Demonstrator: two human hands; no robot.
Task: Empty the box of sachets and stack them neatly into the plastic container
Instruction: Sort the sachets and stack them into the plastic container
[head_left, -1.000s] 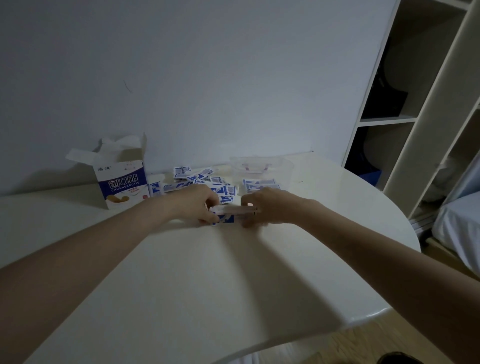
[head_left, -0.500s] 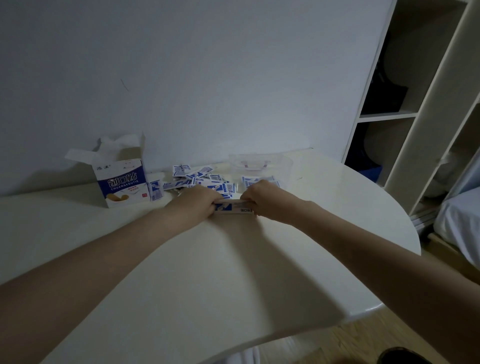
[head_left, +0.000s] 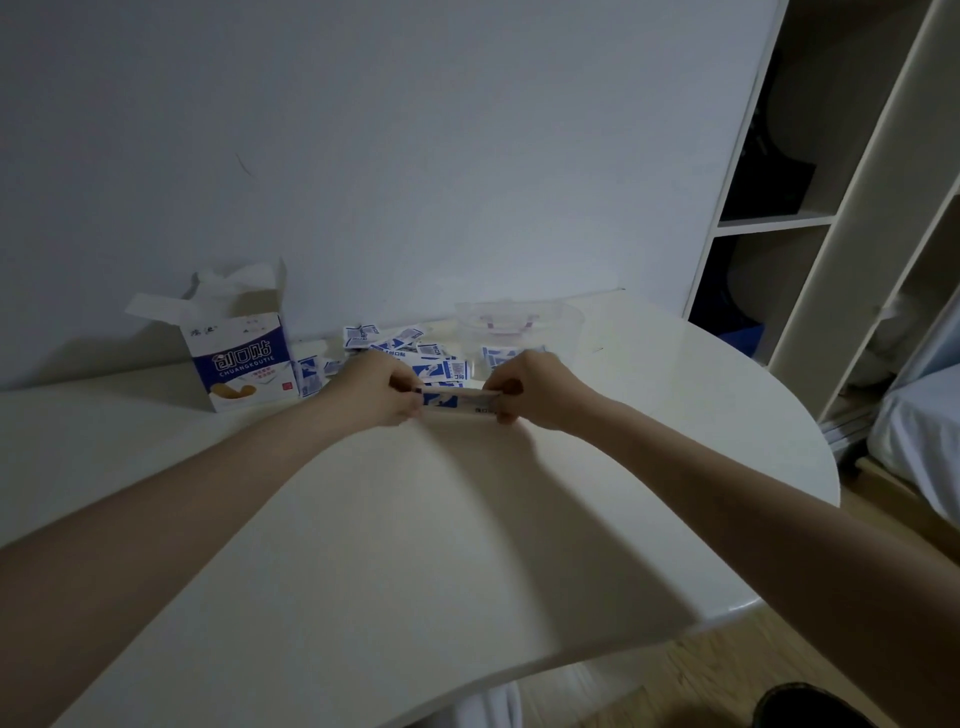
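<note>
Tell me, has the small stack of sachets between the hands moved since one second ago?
Yes. The stack of sachets, held by the left hand and right hand, has gone farther from the person, nearer the plastic container.

A white table (head_left: 363, 545) with a rounded edge was set against a plain pale wall (head_left: 415, 156), on which a short dark mark (head_left: 243, 165) could be seen at the upper left. To the right, a cream shelving unit (head_left: 852, 218) was stood, its open compartments kept in deep shadow; something dark was held in the upper one and something blue (head_left: 745, 335) low in the one beneath. A bed with light bedding (head_left: 919, 431) was seen at the far right edge. Wooden flooring (head_left: 727, 675) was shown below the table's edge, and a dark rounded object (head_left: 810, 709), too dim to be identified, was cut off at the bottom right corner.
</note>
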